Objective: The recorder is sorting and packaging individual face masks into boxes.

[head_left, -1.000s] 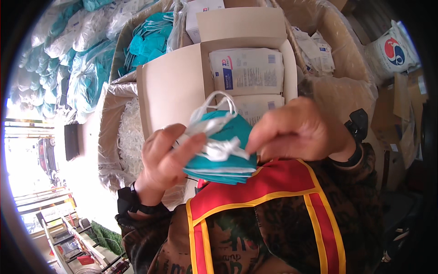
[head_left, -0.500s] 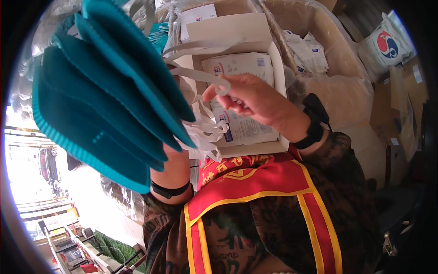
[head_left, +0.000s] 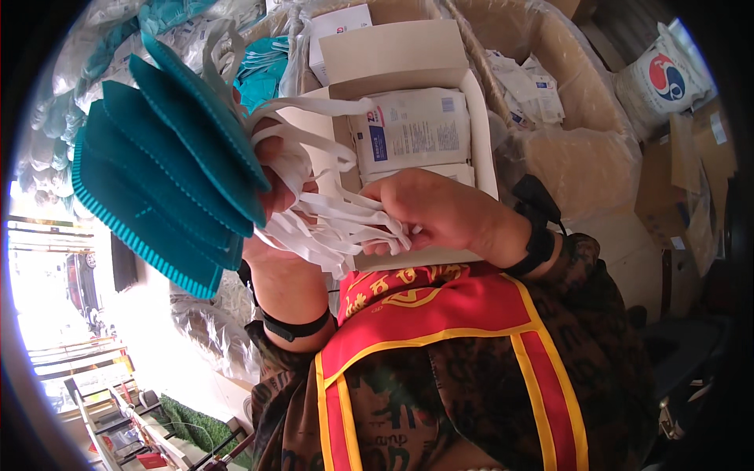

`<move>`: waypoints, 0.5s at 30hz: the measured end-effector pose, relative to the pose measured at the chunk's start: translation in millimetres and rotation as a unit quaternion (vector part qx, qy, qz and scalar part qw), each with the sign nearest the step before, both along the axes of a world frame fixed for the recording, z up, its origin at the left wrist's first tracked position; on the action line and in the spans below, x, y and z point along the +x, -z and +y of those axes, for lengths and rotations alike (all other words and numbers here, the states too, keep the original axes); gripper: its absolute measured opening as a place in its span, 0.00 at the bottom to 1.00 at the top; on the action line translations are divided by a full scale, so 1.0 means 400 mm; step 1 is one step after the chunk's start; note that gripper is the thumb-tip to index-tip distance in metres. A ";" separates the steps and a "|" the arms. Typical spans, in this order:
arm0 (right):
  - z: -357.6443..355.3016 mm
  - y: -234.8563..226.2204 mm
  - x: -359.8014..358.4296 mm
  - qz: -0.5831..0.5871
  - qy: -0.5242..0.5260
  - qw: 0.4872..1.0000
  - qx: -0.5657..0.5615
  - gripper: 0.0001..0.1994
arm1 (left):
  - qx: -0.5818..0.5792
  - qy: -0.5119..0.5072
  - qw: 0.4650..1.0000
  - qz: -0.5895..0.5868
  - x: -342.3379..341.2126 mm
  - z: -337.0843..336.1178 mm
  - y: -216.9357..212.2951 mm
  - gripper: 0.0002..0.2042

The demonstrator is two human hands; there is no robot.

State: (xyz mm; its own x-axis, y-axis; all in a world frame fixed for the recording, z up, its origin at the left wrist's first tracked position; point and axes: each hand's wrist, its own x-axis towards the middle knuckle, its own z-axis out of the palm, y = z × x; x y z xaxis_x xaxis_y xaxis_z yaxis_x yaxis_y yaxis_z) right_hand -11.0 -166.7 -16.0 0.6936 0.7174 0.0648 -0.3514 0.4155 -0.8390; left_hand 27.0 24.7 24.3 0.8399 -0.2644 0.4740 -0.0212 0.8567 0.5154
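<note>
Several teal face masks (head_left: 169, 165) are fanned out together at the left, raised close to the camera. My left hand (head_left: 273, 177) is closed round them near their straps, its fingers partly hidden by the masks. White elastic straps (head_left: 322, 228) hang from the masks in loops toward the right. The loose ends are pinched in my right hand (head_left: 428, 212), whose fingers are closed. Behind and below my hands stands an open white carton (head_left: 483, 149) with flat white printed packets (head_left: 412, 129) in it.
Behind the carton, more teal masks (head_left: 263, 67) lie by a small white box (head_left: 342, 35). A plastic-lined bin (head_left: 581, 102) at the right holds white packets (head_left: 534, 86). A printed white sack (head_left: 664, 74) stands far right. Plastic-wrapped bundles (head_left: 71, 118) fill the far left.
The masks have come down slightly and away from the camera. My right hand has moved lower, from one strap loop to a gathered bunch of straps.
</note>
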 end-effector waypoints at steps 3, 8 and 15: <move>-0.005 -0.023 -0.006 -0.007 -0.031 0.999 -0.018 0.19 | -0.045 0.034 0.998 -0.015 0.003 -0.013 -0.011 0.25; -0.024 -0.047 -0.012 0.092 -0.055 0.993 -0.042 0.15 | -0.054 0.005 0.998 -0.015 0.007 0.014 -0.004 0.25; -0.013 -0.048 -0.025 0.130 -0.076 0.989 0.009 0.14 | -0.051 0.056 0.997 -0.018 0.023 0.020 -0.027 0.24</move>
